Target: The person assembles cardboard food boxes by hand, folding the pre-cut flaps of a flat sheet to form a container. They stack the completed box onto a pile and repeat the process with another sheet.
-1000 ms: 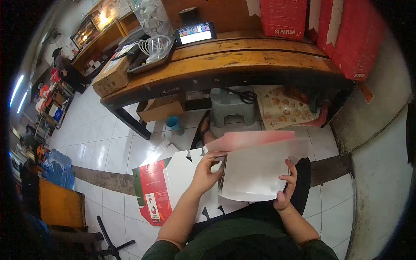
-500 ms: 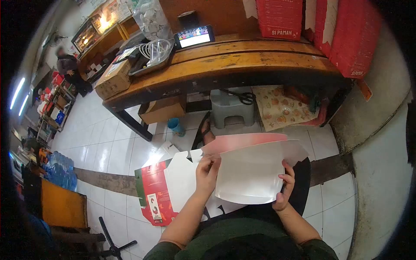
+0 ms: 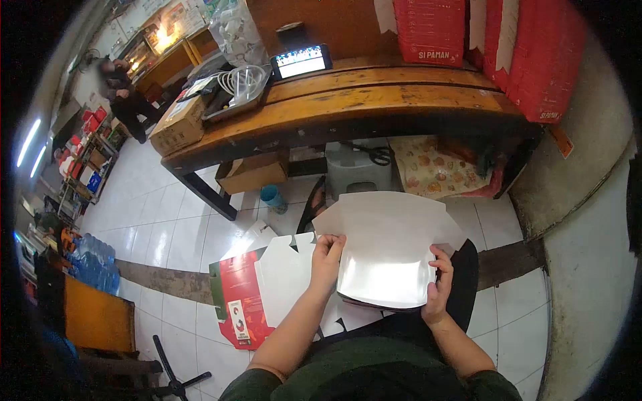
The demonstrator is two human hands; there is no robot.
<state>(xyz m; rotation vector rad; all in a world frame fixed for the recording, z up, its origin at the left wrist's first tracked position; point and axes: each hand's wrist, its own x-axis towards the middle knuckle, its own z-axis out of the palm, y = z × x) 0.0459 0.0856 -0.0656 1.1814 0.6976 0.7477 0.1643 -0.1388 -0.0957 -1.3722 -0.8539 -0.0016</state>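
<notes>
The grip of the left hand [image 3: 328, 256] is closed, thumb against fingers, at the left edge of a white-lined carton [image 3: 384, 277], while the grip of the right hand [image 3: 438, 284] curls loosely along its right side; whether that one pinches the wall or only braces it, I cannot tell. The carton sits between the two hands, in front of the person's body, with its wide back panel [image 3: 388, 217] rising away and spreading toward the far side. It looks like thin coated board, so it should be light, stiff along the folds and springy across the open panels; the sheen inside suggests a slick surface. The corners and folded side walls seem the best hold, since a squeeze mid-panel could bow or crease it. Beneath and to the left lies a flat carton blank [image 3: 281, 284], its printed end red and green. Farther off are a blue cup [image 3: 273, 198] on the floor, a grey plastic stool [image 3: 358, 175] bearing scissors [image 3: 376, 156], and the wooden table [image 3: 394, 97] with a lit phone [image 3: 301, 61].
</notes>
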